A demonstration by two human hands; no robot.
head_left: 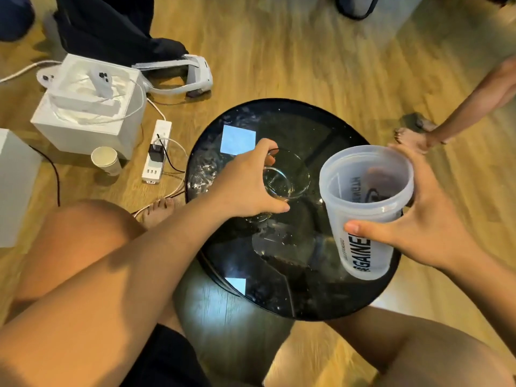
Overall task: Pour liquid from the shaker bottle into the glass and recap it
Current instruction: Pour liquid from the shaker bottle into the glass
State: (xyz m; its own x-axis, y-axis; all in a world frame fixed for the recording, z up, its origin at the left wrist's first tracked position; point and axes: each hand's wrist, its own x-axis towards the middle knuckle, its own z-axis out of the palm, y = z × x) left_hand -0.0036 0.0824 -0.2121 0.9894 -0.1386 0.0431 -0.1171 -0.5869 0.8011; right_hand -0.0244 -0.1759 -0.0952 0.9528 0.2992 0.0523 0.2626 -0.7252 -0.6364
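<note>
A translucent plastic shaker bottle (363,202) with black lettering is upright and uncapped in my right hand (427,224), which grips its side over the right part of a round black glass table (279,291). My left hand (245,185) is wrapped around a clear drinking glass (287,177) that stands near the table's middle, thumb on the near side and fingers over the far rim. No cap is in sight. I cannot tell how much liquid is in either vessel.
On the wooden floor to the left are a white box (89,107) with cables, a power strip (156,152), a paper cup (106,160) and a white headset (184,76). Another person's foot (413,138) rests by the table's far right. My bare knees flank the table.
</note>
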